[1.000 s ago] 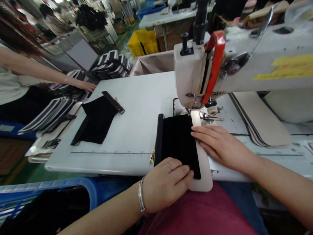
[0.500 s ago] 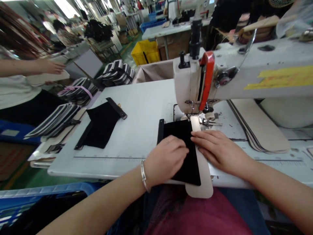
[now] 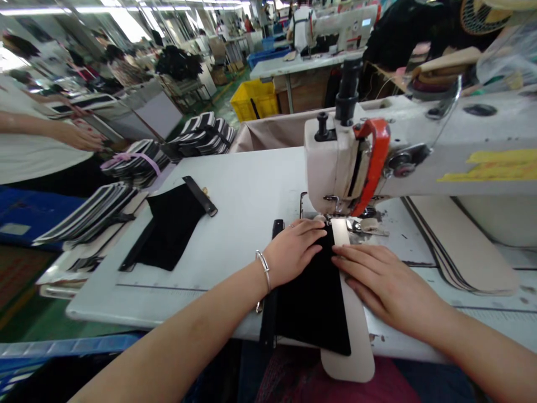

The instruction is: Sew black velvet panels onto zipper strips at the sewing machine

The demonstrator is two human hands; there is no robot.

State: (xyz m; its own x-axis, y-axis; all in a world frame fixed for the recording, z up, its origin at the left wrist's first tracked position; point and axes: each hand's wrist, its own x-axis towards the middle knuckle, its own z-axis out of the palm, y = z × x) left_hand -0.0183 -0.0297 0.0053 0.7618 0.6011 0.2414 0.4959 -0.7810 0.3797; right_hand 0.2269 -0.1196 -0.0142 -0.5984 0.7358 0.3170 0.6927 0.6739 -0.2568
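Observation:
A black fabric piece (image 3: 312,308) with a dark strip along its left side lies over a beige rounded panel (image 3: 356,336), under the needle area of the white sewing machine (image 3: 325,162). Flat on the upper part of the fabric, near the presser foot, rests my left hand (image 3: 296,250), fingers stretched out; a silver bangle circles the wrist. My right hand (image 3: 377,277) lies with extended fingers across the beige panel, its fingertips at the fabric's right edge. Both panel and fabric overhang the front edge of the table.
Another black fabric piece (image 3: 172,224) with dark strips lies on the table's left. Beige panels (image 3: 474,246) are stacked under the machine arm. Striped bundles (image 3: 90,215) stand beyond the left edge, near a co-worker's arm (image 3: 62,131). A blue crate (image 3: 71,347) sits lower left.
My left hand has moved up the fabric toward the presser foot, its bent fingers now laid flat. My right hand stays on the panel's edge. The view has shifted slightly.

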